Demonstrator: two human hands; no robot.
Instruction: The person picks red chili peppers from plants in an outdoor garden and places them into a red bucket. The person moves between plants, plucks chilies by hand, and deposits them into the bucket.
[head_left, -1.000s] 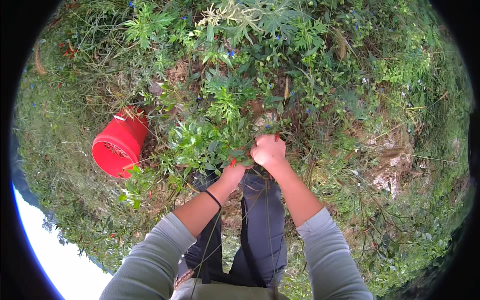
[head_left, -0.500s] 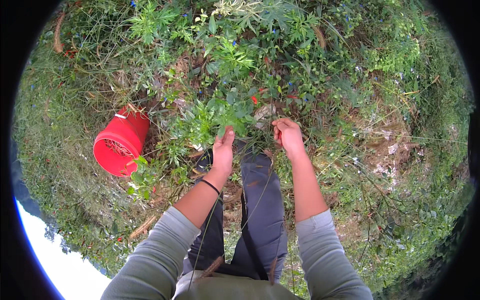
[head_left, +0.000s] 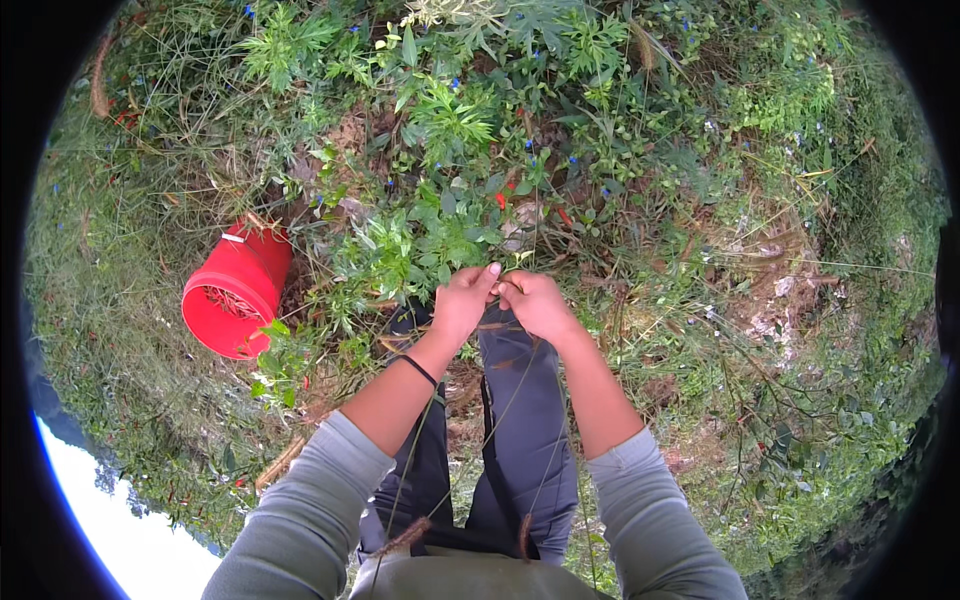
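Note:
My left hand [head_left: 463, 302] and my right hand [head_left: 532, 306] meet at the centre, fingertips together among thin green stems just beyond my knees. Both have curled, pinching fingers; what lies between them is too small to make out. Directly above them stands a leafy green plant [head_left: 430, 240], with red peppers [head_left: 501, 198] hanging behind it to the right. To the left, a red bucket [head_left: 232, 295] holds several slender red pieces, apparently peppers, and leafy sprigs overlap its rim.
Dense weeds [head_left: 780, 120] with small blue flowers cover the slope around me. Bare soil with pale stones [head_left: 785, 295] shows at the right. My dark-trousered legs [head_left: 515, 420] are below my hands, crossed by long grass stalks. Bright sky shows at the lower left rim.
Half a second ago my hands were apart, the right one higher with curled fingers; now they have come together. A second ago they were also together, beside red peppers and leaves.

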